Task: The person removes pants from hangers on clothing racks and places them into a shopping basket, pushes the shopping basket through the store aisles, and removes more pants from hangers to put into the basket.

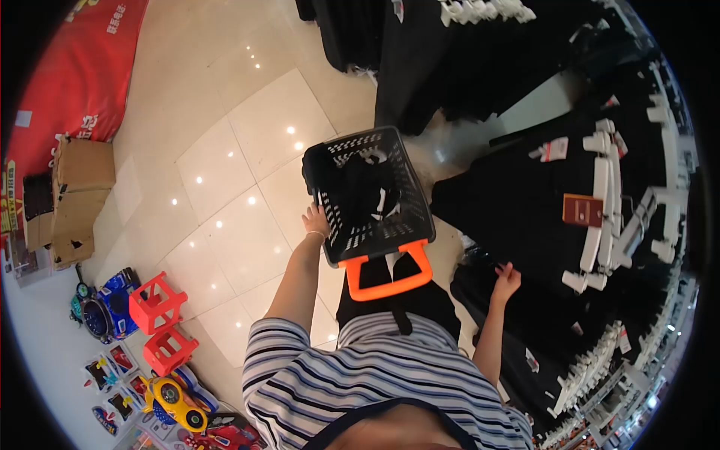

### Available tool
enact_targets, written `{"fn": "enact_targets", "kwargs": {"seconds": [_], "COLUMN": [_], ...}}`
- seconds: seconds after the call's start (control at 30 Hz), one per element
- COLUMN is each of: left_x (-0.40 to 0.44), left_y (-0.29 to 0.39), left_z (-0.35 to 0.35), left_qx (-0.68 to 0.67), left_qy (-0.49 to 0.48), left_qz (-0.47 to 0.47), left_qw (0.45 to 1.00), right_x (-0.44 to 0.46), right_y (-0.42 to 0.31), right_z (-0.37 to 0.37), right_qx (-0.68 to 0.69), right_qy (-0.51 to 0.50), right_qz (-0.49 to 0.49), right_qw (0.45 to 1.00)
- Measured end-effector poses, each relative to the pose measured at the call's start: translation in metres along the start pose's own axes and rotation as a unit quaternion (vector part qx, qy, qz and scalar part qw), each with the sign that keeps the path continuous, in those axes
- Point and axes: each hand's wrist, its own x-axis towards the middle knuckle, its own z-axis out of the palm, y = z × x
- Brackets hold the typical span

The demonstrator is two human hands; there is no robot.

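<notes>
A black shopping basket [414,187] with an orange handle [391,290] is in front of my body, with dark clothing [352,184] inside it. On the basket's left side, my left hand [316,220] grips the rim near the middle. My right hand [508,283] is held out to the right, beside black garments [525,195] on hangers. Its fingers are partly bent and apart, and no object shows in it. White hangers [602,202] carry the garments, and a brown tag [583,210] hangs there.
More black clothes [442,60] hang at the top. Red plastic stools [158,304], toy vehicles [176,401] and cardboard boxes [84,169] line the left side. A red banner [75,67] drapes at the upper left. Shiny tiles [232,195] cover the floor.
</notes>
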Motion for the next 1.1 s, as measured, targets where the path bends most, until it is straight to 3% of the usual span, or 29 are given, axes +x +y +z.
{"fn": "enact_targets", "kwargs": {"seconds": [0.13,0.23,0.37,0.4,0.43,0.6,0.7,0.73,0.77,0.83,0.87,0.9,0.93,0.97,1.0,1.1], "left_x": [0.052,0.09,0.141,0.148,0.148,0.168,0.176,0.168,0.17,0.183,0.157,0.114,0.06,0.024,-0.006,-0.09], "left_y": [-0.016,-0.009,-0.007,-0.007,-0.01,-0.011,0.003,0.012,0.011,0.003,0.013,0.024,0.038,0.04,0.039,0.052], "left_z": [0.006,-0.002,0.019,0.018,0.014,0.04,0.038,0.033,0.042,0.077,0.066,0.009,-0.064,-0.092,-0.099,-0.117], "left_qx": [0.09,0.251,0.341,0.338,0.265,0.184,0.055,-0.027,-0.196,-0.51,-0.743,-0.825,-0.866,-0.903,-0.915,-0.912], "left_qy": [0.066,0.076,0.069,0.0,0.005,0.055,-0.013,0.005,-0.023,-0.074,-0.112,-0.178,-0.206,-0.202,-0.208,-0.262], "left_qz": [0.111,0.172,0.131,0.108,0.112,0.18,0.148,0.084,0.053,-0.008,-0.108,-0.169,-0.197,-0.162,-0.156,-0.114], "left_qw": [0.987,0.95,0.928,0.935,0.958,0.965,0.987,0.996,0.979,0.857,0.65,0.509,0.411,0.342,0.31,0.295], "right_x": [-0.006,-0.01,-0.019,-0.023,-0.028,-0.041,-0.043,-0.046,-0.048,-0.052,-0.055,-0.06,-0.065,-0.07,-0.078,-0.093], "right_y": [-0.008,-0.01,-0.023,-0.029,-0.031,-0.033,-0.037,-0.041,-0.044,-0.051,-0.053,-0.056,-0.06,-0.066,-0.074,-0.1], "right_z": [-0.01,-0.013,-0.008,-0.008,-0.009,-0.011,-0.01,-0.007,-0.002,0.009,0.014,0.019,0.026,0.036,0.05,0.1], "right_qx": [-0.013,-0.009,-0.002,-0.01,-0.018,-0.023,-0.009,0.002,0.015,0.03,0.037,0.043,0.049,0.054,0.089,0.16], "right_qy": [0.013,0.036,0.048,0.051,0.053,0.06,0.052,0.047,0.041,-0.009,-0.043,-0.078,-0.128,-0.178,-0.217,-0.326], "right_qz": [0.049,0.077,0.094,0.098,0.102,0.104,0.107,0.113,0.118,0.18,0.226,0.272,0.317,0.358,0.351,0.368], "right_qw": [0.999,0.996,0.994,0.994,0.993,0.992,0.993,0.993,0.992,0.983,0.973,0.958,0.939,0.915,0.907,0.856]}}
